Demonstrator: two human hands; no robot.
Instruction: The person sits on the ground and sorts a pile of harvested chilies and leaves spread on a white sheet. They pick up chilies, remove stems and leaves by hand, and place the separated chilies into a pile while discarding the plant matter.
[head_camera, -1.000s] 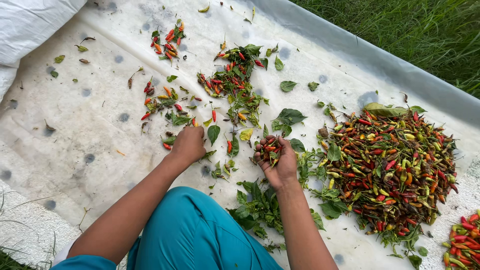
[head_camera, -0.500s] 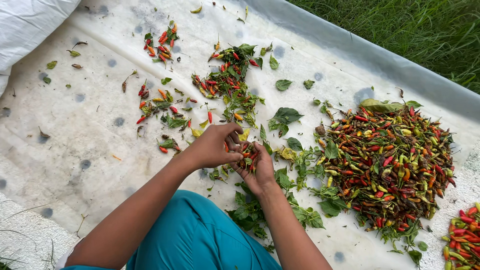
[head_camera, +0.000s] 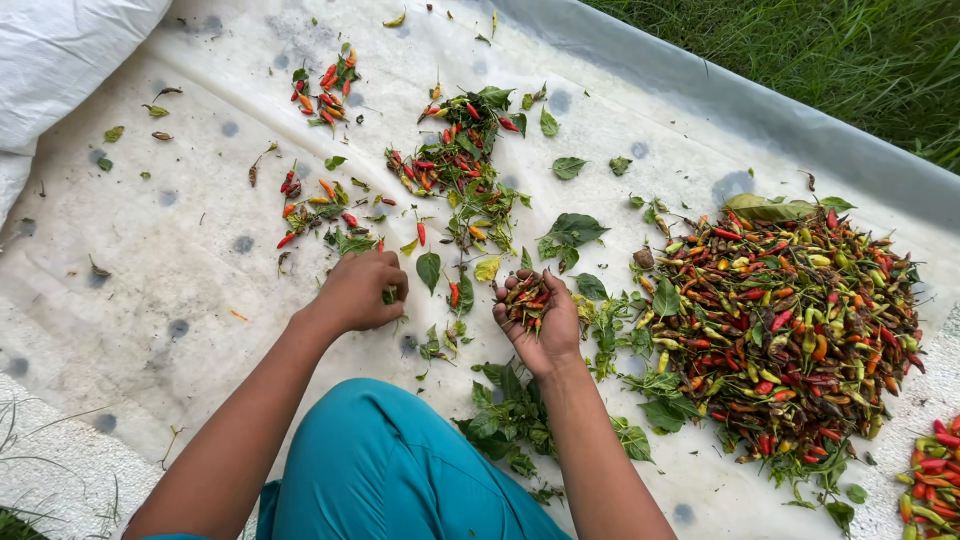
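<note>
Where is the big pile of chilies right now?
In the head view, the big chili pile lies on the white sheet to the person's right, just beyond the right hand that cups a few chilies, near the grass edge.

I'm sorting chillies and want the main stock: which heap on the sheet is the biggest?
The big heap just beyond the right hand; the other clusters are small and scattered.

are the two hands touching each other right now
Apart. The head view shows the left hand down on the white sheet, with a plain gap of sheet and leaves between it and the right hand, which cups small chillies.
</note>
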